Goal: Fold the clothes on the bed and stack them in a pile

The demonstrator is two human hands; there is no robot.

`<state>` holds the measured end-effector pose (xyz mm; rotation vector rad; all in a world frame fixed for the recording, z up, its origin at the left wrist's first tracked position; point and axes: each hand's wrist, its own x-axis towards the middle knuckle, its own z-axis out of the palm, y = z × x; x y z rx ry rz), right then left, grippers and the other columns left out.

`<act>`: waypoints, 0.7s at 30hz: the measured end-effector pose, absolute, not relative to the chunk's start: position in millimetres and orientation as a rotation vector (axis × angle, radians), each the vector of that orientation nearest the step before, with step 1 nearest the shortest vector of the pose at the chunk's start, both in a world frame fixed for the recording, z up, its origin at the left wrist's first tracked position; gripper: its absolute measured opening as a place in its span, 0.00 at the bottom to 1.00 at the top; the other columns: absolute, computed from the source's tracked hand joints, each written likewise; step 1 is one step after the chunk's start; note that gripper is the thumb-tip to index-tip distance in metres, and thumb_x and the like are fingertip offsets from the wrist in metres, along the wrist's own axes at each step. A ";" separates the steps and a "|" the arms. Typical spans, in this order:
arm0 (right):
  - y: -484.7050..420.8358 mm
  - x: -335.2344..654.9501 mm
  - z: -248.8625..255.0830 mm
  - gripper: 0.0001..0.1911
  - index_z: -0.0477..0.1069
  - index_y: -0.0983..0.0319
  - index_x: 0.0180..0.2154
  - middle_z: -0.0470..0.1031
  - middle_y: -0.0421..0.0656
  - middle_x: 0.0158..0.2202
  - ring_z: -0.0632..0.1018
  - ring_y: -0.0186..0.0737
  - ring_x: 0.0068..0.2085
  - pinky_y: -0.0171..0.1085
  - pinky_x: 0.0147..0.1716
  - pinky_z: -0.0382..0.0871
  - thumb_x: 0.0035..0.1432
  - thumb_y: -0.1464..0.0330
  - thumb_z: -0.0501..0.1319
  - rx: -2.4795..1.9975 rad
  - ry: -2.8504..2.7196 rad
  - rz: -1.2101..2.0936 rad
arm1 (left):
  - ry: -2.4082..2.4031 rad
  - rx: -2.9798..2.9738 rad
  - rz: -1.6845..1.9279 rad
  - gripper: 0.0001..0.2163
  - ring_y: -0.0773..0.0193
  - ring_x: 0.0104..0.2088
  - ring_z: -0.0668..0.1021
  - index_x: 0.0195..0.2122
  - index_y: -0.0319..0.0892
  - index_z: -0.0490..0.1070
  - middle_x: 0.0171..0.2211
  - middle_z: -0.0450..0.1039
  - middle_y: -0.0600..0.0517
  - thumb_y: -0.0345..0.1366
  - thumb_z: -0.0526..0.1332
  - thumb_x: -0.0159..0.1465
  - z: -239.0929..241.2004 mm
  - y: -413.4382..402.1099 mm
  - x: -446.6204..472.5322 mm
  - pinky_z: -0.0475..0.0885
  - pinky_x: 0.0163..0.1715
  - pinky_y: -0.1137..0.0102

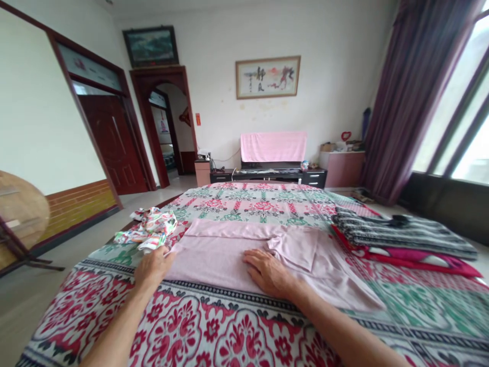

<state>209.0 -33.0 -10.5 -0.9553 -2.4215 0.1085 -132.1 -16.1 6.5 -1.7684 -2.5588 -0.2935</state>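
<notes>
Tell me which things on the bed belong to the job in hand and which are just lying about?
In hand: pink garment, left hand at its edge, right hand flat on it.
Lying about: floral cloth, striped folded cloth, red folded cloth beneath it, patterned bedspread.

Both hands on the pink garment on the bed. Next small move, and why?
Likely fold the left edge inward over the middle. The left hand sits at the left edge of the pink garment, the right hand lies flat mid-cloth as if pinning it, and a flap beside it is already folded in.
</notes>
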 end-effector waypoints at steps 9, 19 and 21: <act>-3.1 257.5 11.5 0.13 0.74 0.62 0.37 0.75 0.47 0.37 0.75 0.40 0.37 0.36 0.39 0.67 0.53 0.75 0.53 -1.453 -2.051 -0.088 | -2.256 -1.684 -0.484 0.20 0.51 0.45 0.73 0.49 0.42 0.68 0.46 0.71 0.42 0.45 0.48 0.61 24.1 -18.4 -124.0 0.66 0.40 0.65; 10.2 281.0 -3.6 0.08 0.74 0.63 0.28 0.74 0.42 0.27 0.71 0.35 0.28 0.32 0.29 0.61 0.48 0.69 0.56 -1.458 -2.168 0.084 | -1.834 -2.505 -0.659 0.12 0.62 0.38 0.75 0.37 0.44 0.76 0.38 0.74 0.47 0.34 0.52 0.59 25.1 8.3 44.3 0.65 0.39 0.71; 10.8 278.5 -7.1 0.08 0.72 0.64 0.24 0.73 0.42 0.25 0.71 0.35 0.29 0.32 0.30 0.59 0.47 0.71 0.55 -1.461 -2.189 0.063 | -1.828 -2.574 -0.588 0.12 0.61 0.39 0.75 0.35 0.42 0.76 0.37 0.75 0.45 0.34 0.52 0.59 16.5 12.6 70.5 0.65 0.39 0.70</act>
